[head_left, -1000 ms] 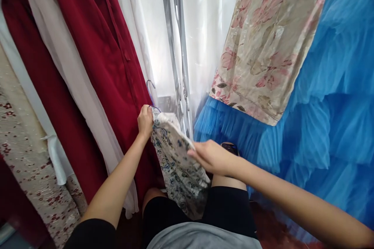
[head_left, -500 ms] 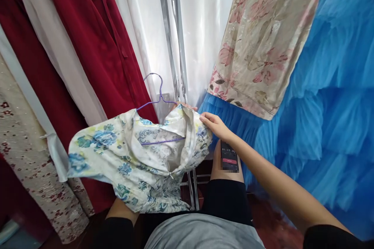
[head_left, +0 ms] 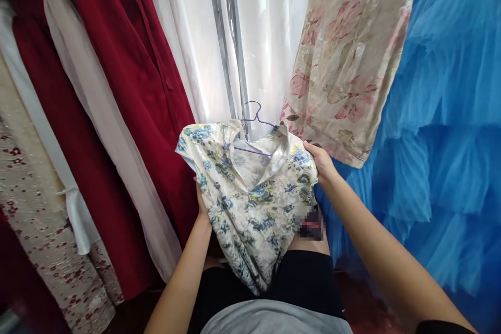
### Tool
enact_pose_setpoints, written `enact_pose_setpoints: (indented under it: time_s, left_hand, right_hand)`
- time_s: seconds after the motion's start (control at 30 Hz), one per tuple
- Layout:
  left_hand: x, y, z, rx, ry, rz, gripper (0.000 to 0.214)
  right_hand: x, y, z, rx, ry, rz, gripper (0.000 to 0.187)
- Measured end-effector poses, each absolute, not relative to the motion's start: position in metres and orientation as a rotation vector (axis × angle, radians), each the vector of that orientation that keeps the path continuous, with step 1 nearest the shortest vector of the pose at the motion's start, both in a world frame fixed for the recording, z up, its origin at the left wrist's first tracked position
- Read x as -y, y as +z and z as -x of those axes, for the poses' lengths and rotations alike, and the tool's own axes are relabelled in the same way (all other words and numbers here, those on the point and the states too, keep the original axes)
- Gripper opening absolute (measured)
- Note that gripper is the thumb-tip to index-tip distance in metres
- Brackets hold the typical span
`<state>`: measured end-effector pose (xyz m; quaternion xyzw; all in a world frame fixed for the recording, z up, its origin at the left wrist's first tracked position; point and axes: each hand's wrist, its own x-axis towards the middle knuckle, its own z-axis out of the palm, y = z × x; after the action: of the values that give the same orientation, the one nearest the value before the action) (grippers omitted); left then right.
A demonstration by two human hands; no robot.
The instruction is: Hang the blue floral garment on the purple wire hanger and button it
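Observation:
A white floral dress (head_left: 250, 198) with blue and yellow-green flowers hangs in front of me on a thin purple hanger (head_left: 258, 114). Its open neckline faces me, and the lower part drops out of sight between my legs. My right hand (head_left: 321, 160) grips the sleeve edge at the right shoulder, thumb on the front. At the left side, below the other sleeve, my left hand (head_left: 202, 203) holds the dress edge; most of its fingers are hidden behind the cloth.
Dark red gowns (head_left: 117, 78) and a beaded cream dress (head_left: 35, 209) hang at left. A grey metal rack post (head_left: 221, 36) stands before white fabric (head_left: 266, 36). Rightward hang a pink-flowered beige garment (head_left: 344, 73) and blue ruffled tulle (head_left: 438, 167). A blurred phone (head_left: 311, 224) lies on my right thigh.
The dress and hanger have moved right and now face me more squarely. My left hand, earlier mostly hidden behind the neckline, now shows at the left side; my right hand moved outward to the sleeve.

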<state>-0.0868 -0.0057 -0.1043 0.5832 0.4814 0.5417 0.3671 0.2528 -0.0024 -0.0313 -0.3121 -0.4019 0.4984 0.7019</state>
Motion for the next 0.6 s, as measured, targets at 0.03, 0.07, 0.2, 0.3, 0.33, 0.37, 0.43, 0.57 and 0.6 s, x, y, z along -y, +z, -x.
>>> enact_pose_setpoints:
  time_s: [0.03, 0.07, 0.2, 0.3, 0.33, 0.37, 0.43, 0.57, 0.6]
  left_hand:
    - [0.008, -0.11, 0.087, -1.182, 1.475, -1.439, 0.087]
    - [0.011, -0.116, 0.088, -1.144, 1.559, -1.371, 0.092]
    - [0.024, -0.147, 0.085, -1.182, 1.666, -1.222, 0.07]
    - [0.038, -0.173, 0.079, -1.113, 1.598, -1.218, 0.063]
    - [0.043, -0.182, 0.076, -1.105, 1.567, -1.218, 0.062]
    - [0.049, -0.19, 0.073, -1.116, 1.535, -1.218, 0.061]
    - [0.061, -0.207, 0.067, -1.137, 1.482, -1.221, 0.062]
    - [0.078, -0.23, 0.061, -1.107, 1.476, -1.224, 0.06]
    - [0.081, -0.233, 0.06, -1.112, 1.499, -1.226, 0.059]
  right_hand:
    - [0.0, -0.026, -0.248, 0.894, 1.111, 0.701, 0.024]
    - [-0.002, -0.022, -0.243, 0.895, 1.099, 0.706, 0.023]
    - [0.0, -0.018, -0.231, 0.932, 1.008, 0.734, 0.021]
    - [0.009, -0.027, -0.236, 0.981, 1.037, 0.776, 0.025]
    - [0.012, -0.031, -0.24, 1.002, 1.066, 0.794, 0.026]
    - [0.014, -0.034, -0.244, 1.026, 1.096, 0.812, 0.028]
    - [0.015, -0.04, -0.253, 1.091, 1.117, 0.85, 0.031]
    - [0.017, -0.054, -0.263, 1.188, 0.629, 0.938, 0.029]
    - [0.022, -0.061, -0.261, 1.145, 0.424, 0.973, 0.027]
